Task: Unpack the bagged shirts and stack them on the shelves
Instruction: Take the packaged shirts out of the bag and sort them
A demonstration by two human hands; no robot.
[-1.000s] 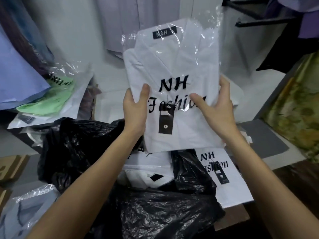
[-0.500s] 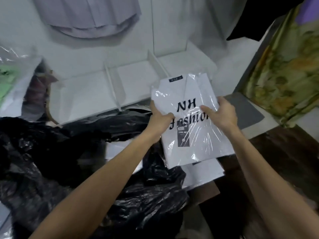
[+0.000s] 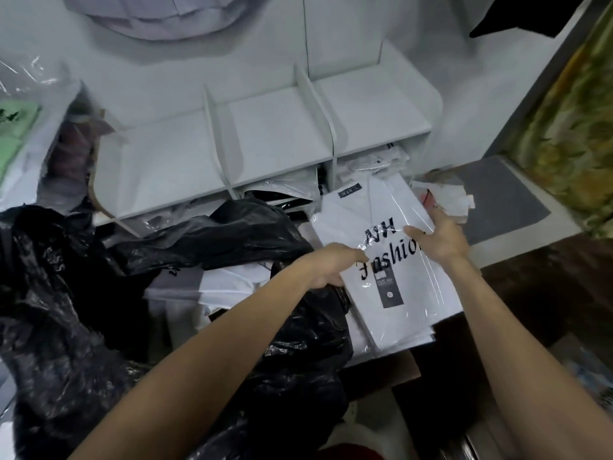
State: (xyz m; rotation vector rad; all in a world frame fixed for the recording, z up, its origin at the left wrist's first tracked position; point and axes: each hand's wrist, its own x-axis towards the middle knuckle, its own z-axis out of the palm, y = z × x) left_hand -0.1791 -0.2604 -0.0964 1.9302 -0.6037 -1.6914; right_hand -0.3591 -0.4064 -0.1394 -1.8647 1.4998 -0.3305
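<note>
Shirt packet (image 3: 381, 260), white, folded, in clear film printed "NH Fashion", sits at about 3 o'clock from frame centre, held low in front of the shelf unit (image 3: 282, 137). Left hand (image 3: 331, 265) grasps its left edge, thumb on top. Right hand (image 3: 442, 237) grasps the right edge near the print, fingers over the face. It lies on or just over other white packets (image 3: 414, 336); contact under it can't be told.

Risks, judged:
- Film is slick; the packet could slide out of a two-edge hold or skid off the pile below.
- The pile overhangs toward 5 o'clock, so pressing down may tip it.
- The lower cubbies look packed; pushing the packet in could snag on the divider or crumple what's inside.
- The loose black bag (image 3: 232, 247) at 9 o'clock drapes near the cubby mouths and could catch.

Containers:
- Shelf unit at 12 o'clock: three top bays split by upright dividers, nothing visible in them.
- Lower cubbies beneath: right one holds bagged white shirts (image 3: 365, 167); the middle one shows film-wrapped items; the left is mostly hidden by the bag.
- Black bag: open, with white and grey folded garments (image 3: 212, 283) showing in its mouth; count unclear.
- Clear bag with green shirt (image 3: 16, 127) at 10 o'clock, at the frame edge.
- Paper scraps (image 3: 444, 200) at 2 o'clock on a grey mat (image 3: 504, 197).
</note>
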